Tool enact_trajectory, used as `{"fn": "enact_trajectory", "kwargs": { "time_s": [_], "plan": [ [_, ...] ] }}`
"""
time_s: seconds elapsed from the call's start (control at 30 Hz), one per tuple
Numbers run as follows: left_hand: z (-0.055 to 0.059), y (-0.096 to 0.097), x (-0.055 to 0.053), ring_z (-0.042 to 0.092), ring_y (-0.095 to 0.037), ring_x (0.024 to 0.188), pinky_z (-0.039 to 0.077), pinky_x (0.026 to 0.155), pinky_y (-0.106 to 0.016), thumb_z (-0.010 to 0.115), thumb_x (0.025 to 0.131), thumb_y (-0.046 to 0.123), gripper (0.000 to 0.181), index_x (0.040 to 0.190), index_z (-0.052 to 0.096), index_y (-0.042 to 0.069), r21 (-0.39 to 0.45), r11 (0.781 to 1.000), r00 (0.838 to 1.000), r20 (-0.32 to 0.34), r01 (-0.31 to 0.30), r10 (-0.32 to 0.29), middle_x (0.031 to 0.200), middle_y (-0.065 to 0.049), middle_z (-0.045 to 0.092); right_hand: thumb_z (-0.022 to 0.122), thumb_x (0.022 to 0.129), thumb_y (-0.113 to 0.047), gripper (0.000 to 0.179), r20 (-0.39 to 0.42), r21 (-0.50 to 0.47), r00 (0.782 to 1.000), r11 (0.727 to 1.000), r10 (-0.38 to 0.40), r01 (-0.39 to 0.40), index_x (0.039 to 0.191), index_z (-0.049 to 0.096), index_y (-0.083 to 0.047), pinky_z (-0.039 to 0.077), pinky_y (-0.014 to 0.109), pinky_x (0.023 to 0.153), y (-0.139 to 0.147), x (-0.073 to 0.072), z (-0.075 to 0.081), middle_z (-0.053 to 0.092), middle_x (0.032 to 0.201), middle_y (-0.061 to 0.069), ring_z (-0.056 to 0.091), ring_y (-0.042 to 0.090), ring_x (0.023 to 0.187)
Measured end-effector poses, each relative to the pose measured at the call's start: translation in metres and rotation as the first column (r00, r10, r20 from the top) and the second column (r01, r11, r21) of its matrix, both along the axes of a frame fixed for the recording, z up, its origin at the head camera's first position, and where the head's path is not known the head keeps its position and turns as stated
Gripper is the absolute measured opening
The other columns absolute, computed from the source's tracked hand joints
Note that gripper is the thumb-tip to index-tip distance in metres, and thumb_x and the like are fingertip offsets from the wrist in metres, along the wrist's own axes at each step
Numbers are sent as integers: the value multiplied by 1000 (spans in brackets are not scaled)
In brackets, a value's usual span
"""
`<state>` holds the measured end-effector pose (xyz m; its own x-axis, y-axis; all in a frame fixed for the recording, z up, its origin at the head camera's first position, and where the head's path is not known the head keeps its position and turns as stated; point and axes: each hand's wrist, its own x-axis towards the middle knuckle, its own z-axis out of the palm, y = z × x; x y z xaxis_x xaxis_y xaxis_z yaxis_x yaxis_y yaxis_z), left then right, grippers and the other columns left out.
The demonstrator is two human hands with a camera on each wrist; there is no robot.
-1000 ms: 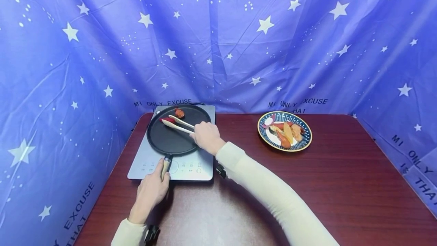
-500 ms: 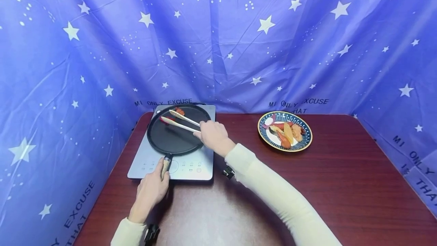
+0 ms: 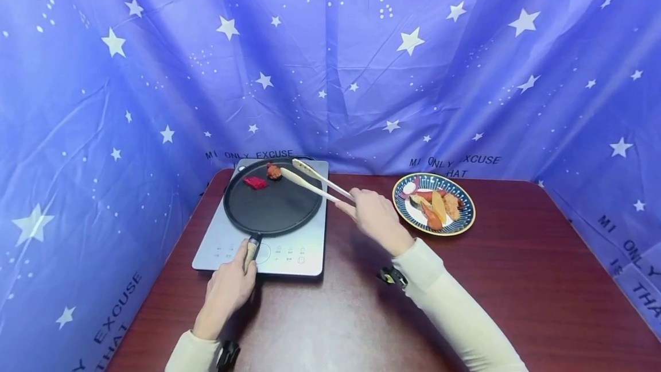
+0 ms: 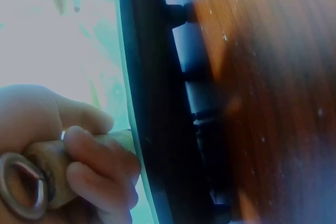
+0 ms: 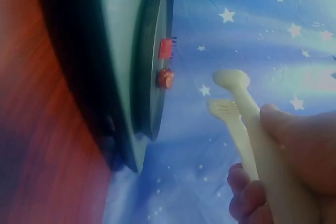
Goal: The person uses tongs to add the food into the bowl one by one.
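Note:
My left hand [image 3: 231, 287] grips the handle [image 3: 251, 251] of a round black frying pan [image 3: 268, 208]; in the left wrist view its fingers curl round the handle, which ends in a metal ring [image 4: 23, 186]. A red piece of food [image 3: 255, 182] and a brownish-orange piece [image 3: 273, 171] lie near the pan's far side. My right hand [image 3: 379, 220] holds cream-coloured tongs [image 3: 320, 183], thumb on one arm and fingers round the other. The tong tips are apart with nothing between them, over the pan's far right edge in the head view.
Under the pan is a silver induction cooktop [image 3: 212, 245] on the dark red wooden table [image 3: 330, 314]. To the right stands a blue-patterned plate [image 3: 400, 205] bearing several food pieces. A blue star-printed curtain [image 3: 330, 73] encloses the back and sides.
My right hand has moved right with the tongs, away from the red piece. Both food pieces stay in the pan. My left hand keeps its grip on the handle.

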<state>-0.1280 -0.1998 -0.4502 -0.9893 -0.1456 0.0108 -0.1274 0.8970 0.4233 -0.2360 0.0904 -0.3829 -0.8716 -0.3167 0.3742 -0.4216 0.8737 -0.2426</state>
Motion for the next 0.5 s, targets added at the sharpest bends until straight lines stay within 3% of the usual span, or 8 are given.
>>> {"fn": "enact_trajectory", "kwargs": {
  "time_s": [0.17,0.33,0.5],
  "plan": [
    [2,-1,-1,61,-46,81,46,67,-55,45,94,29,56,147,35,12,-3,1000,1000,-5,-2,2,105,-31,62,60,90,-45,35,30,-57,1000,998,6,-4,83,62,-10,41,38,47,25,11,-3,50,61,-2,50,19,51],
    [3,0,-2,61,-46,81,46,66,-55,45,94,29,56,147,34,13,5,1000,1000,-1,1,-1,106,-31,62,64,87,-45,33,62,-71,997,997,-39,43,86,66,-12,41,38,51,55,19,-7,52,62,-5,51,17,55],
    [2,0,-1,61,-45,79,46,65,-54,46,94,29,56,146,35,13,9,1000,1000,6,0,0,105,-31,62,65,85,-46,31,88,-72,993,993,-83,89,78,61,-16,37,36,48,89,28,-13,48,58,-6,48,17,54]
  ]
}}
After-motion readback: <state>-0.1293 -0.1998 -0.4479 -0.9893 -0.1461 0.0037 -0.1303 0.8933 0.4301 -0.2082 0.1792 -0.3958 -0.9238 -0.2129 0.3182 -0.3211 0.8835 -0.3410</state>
